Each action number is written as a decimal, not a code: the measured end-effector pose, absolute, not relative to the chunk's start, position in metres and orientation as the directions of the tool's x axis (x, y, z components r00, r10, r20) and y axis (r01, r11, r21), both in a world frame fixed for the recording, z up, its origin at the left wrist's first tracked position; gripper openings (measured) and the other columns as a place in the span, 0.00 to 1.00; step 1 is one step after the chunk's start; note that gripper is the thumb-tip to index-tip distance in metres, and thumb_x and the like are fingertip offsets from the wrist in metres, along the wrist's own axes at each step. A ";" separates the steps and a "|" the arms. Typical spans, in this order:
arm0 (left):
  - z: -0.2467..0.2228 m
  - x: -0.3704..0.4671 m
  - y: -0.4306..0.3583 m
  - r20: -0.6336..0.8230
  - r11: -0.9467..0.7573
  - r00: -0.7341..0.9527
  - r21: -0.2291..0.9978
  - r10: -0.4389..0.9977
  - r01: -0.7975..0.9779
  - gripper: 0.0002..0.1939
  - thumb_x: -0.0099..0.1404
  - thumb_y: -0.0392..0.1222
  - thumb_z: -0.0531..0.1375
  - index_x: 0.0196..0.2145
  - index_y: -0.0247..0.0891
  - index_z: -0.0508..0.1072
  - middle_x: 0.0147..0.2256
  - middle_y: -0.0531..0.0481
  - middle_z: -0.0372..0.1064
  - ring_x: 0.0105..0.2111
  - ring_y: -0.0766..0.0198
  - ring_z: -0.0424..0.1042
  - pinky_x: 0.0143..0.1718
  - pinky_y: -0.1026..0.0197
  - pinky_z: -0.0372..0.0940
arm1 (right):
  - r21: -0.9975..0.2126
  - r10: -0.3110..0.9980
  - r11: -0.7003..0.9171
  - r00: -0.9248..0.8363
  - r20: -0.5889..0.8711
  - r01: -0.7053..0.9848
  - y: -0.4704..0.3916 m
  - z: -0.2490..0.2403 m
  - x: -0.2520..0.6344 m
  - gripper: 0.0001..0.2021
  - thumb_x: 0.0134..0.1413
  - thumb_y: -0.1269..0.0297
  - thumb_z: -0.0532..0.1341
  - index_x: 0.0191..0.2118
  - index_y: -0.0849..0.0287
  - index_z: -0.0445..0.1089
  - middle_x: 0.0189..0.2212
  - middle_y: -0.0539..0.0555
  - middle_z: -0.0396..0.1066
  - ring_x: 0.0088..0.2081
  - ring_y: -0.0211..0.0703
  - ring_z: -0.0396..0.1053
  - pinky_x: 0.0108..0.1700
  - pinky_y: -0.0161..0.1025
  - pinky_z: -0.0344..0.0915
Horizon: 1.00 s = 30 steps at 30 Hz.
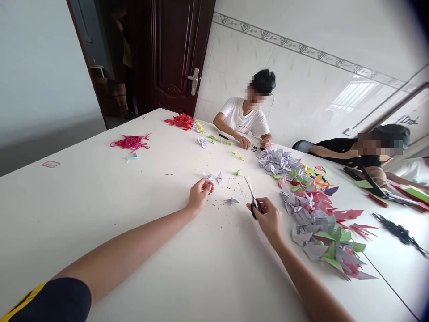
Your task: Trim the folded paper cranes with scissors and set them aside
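Observation:
My right hand [270, 217] grips scissors [254, 201] by their black handles, the blades pointing away from me and slightly parted. To the left, my left hand [201, 194] is closed in a pinch over the table; what its fingers hold, if anything, I cannot make out. Just beyond those fingertips are a pale lilac folded paper crane [219, 178] and a partly hidden pale paper piece [208, 176]. Another lilac paper crane [231, 201] lies between my hands, among tiny reddish scraps. A green paper crane [237, 173] sits a little farther off.
Piled paper cranes [315, 214] line the right side, with black cord [398, 230] beyond. Pink cord [130, 142] and red cranes [181, 120] lie toward the far left. A person in a white shirt [250, 116] works opposite; another person [338, 145] leans at right.

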<state>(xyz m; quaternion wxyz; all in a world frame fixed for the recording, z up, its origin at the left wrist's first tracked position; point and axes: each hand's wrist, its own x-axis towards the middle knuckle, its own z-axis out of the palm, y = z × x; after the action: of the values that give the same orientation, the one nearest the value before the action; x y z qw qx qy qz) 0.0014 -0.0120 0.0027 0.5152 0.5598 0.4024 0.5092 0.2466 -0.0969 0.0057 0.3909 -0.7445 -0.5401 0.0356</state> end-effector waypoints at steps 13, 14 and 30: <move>0.002 0.001 -0.011 0.128 -0.113 0.162 0.989 0.979 -0.098 0.06 0.63 0.40 0.55 0.34 0.37 0.71 0.33 0.49 0.71 0.35 0.65 0.70 0.38 0.63 0.65 | -0.268 0.901 -0.391 0.426 0.086 0.881 -0.006 0.045 0.280 0.20 0.41 0.43 0.68 0.35 0.54 0.76 0.31 0.53 0.75 0.31 0.45 0.69 0.26 0.36 0.52; 0.003 0.001 -0.012 0.119 -0.104 0.158 0.990 0.980 -0.097 0.06 0.63 0.40 0.55 0.33 0.38 0.71 0.33 0.49 0.71 0.34 0.65 0.69 0.37 0.63 0.64 | -0.261 0.903 -0.387 0.421 0.083 0.884 -0.002 0.046 0.279 0.20 0.40 0.44 0.69 0.34 0.54 0.77 0.30 0.53 0.75 0.31 0.46 0.69 0.27 0.36 0.52; -0.002 0.004 -0.011 0.113 -0.099 0.153 0.991 0.982 -0.093 0.06 0.64 0.35 0.54 0.32 0.39 0.71 0.33 0.49 0.72 0.34 0.63 0.70 0.38 0.60 0.65 | -0.216 0.895 -0.402 0.431 0.113 0.890 0.107 0.066 0.235 0.13 0.38 0.58 0.74 0.30 0.58 0.76 0.31 0.57 0.75 0.33 0.47 0.70 0.30 0.38 0.56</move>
<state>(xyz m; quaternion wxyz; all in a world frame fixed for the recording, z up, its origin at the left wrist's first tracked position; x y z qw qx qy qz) 0.0044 -0.0112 -0.0015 0.5316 0.5423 0.4097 0.5054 0.2348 0.1068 0.0661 0.1224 -0.8371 -0.5331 0.0102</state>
